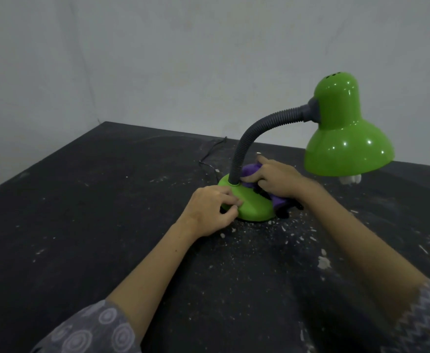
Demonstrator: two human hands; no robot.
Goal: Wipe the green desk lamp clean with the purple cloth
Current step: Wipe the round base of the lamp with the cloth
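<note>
At frame centre the right hand [276,178] grips the purple cloth [249,171] against the lamp [249,205] base; the left hand [209,210] pinches its rim. Hard scrubbing could tip the top-heavy shade [346,138]

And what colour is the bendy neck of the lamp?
Dark grey, ribbed all along. The bendy neck shows best in the head view.
</note>
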